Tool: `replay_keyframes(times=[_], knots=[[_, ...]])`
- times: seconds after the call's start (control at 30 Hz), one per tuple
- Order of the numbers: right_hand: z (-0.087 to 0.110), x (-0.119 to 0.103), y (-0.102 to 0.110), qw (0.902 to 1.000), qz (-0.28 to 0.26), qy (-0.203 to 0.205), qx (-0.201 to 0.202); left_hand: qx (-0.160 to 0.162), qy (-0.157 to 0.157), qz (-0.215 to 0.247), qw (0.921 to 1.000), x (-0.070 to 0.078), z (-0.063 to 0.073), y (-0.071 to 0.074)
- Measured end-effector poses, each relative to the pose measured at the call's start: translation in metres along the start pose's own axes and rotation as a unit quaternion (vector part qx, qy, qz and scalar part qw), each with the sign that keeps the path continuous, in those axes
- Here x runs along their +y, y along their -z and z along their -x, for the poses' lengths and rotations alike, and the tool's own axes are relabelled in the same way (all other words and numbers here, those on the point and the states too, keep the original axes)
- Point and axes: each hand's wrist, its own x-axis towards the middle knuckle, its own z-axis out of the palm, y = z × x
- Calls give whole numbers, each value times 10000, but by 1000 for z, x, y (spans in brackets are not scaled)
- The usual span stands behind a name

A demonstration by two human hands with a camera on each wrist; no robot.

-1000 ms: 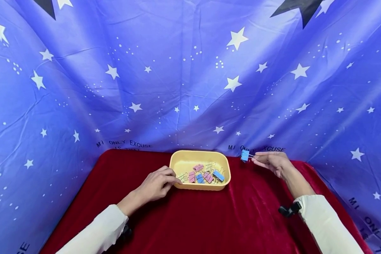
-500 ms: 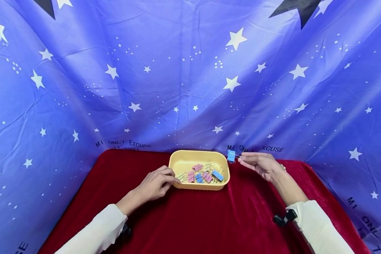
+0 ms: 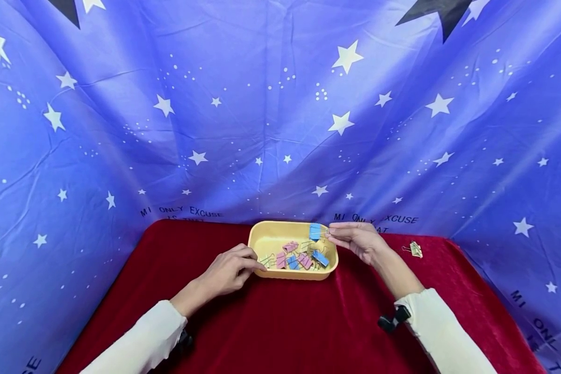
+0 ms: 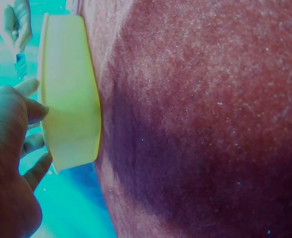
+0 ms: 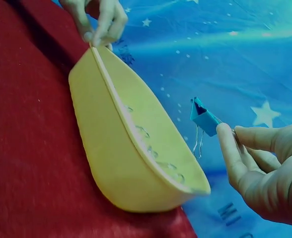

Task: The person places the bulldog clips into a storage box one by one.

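A yellow plastic box [image 3: 294, 275] stands on the red cloth, holding several binder clips in pink, blue and a pale colour. My left hand [image 3: 234, 269] pinches its rim at the left corner, thumb and fingers on either side of the wall [image 5: 99, 42]. Between thumb and fingertips, my right hand [image 3: 357, 241] holds a blue binder clip [image 3: 315, 232] by one wire handle. The clip hangs over the box's back right part in the head view; its other handle dangles down in the right wrist view [image 5: 204, 121].
A pale yellow binder clip [image 3: 416, 249] lies on the red cloth [image 3: 285, 327] to the right, beyond the right forearm. Behind the table hangs a blue star-printed curtain [image 3: 262, 104], close to the cloth's back edge.
My right hand has moved left, carrying the blue binder clip from beside the box to over it. The pale clip at right has come into sight. The left hand stays on the rim.
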Motion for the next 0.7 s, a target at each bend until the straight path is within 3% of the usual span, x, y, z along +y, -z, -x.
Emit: replay_keyframes(times=[0.43, 0.7], knots=[[-23, 15, -48, 9955, 898, 213, 208, -91, 38, 32, 9999, 0, -2, 2], [-34, 24, -69, 9946, 995, 179, 249, -113, 54, 40, 9999, -1, -1, 1]])
